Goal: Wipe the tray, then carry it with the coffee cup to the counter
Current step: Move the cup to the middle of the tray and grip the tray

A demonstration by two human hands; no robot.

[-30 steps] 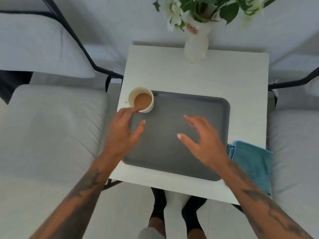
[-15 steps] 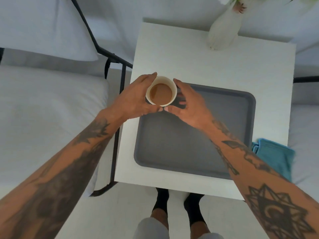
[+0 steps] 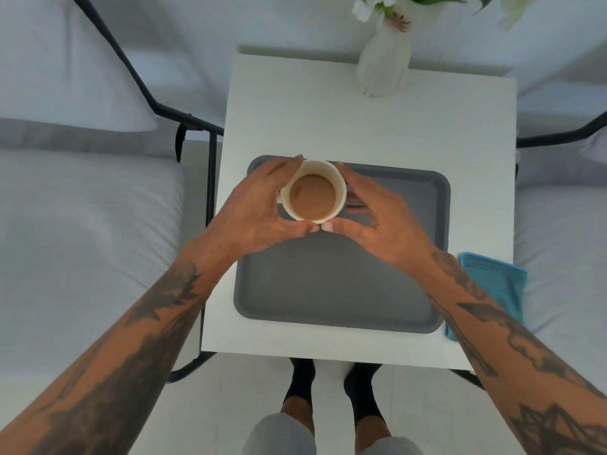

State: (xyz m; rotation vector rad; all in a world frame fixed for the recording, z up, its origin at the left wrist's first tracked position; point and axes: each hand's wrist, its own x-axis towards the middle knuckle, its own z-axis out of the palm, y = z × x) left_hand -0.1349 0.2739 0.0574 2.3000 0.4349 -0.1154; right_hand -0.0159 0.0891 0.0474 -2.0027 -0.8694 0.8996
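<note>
Cupping the coffee cup (image 3: 312,191) from both sides: left hand (image 3: 259,210) curled against its left wall, right hand (image 3: 377,215) against its right, thumb tips almost meeting at the near rim. Both hands closed on the cup.

Change since a second ago: the hands then hovered open over the tray, with the cup at the tray's far-left corner, partly over the rim. Half a second ago both hands had closed round it. Now the cup appears further in over the tray's far-left area; whether lifted or resting cannot be told.

Tray (image 3: 328,284): dark grey, rounded corners, lying flat on the white side table (image 3: 328,119), otherwise bare.

Cloth (image 3: 499,284): blue, folded, at the table's right edge just beside the tray, untouched.

Vase (image 3: 382,65): white, with flowers, at the table's far edge, well apart from the tray.

Judgement: the cup is probably being placed for carrying or moved clear for wiping; which one is uncertain.

Writing, brands, labels: none legible on the cup, tray or cloth.
</note>
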